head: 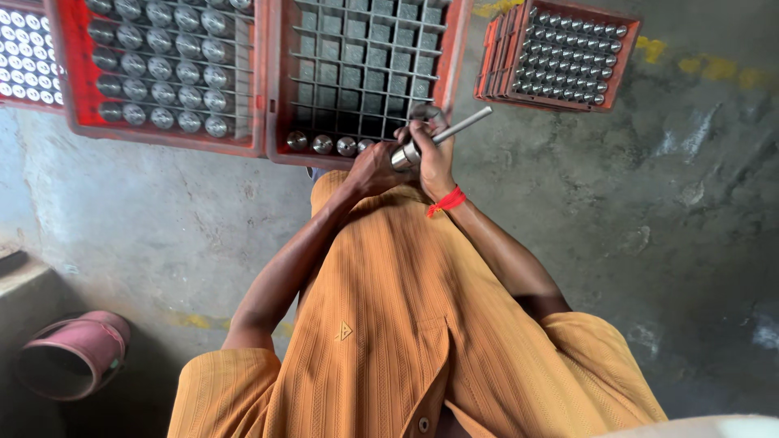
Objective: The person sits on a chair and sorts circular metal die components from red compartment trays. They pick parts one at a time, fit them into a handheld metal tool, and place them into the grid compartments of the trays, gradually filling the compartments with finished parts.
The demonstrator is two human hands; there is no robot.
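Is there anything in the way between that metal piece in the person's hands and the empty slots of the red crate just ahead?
Nothing visible. Both hands hold the metal cylinder with its rod right at the near edge of the gridded red crate, whose open cells lie just beyond a short row of seated cylinders.

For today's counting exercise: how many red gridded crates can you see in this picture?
3. One crate at top left, full of metal cylinders; one at top centre, mostly empty, above the hands; one at top right, which appears to sit on a stack, so more may be hidden.
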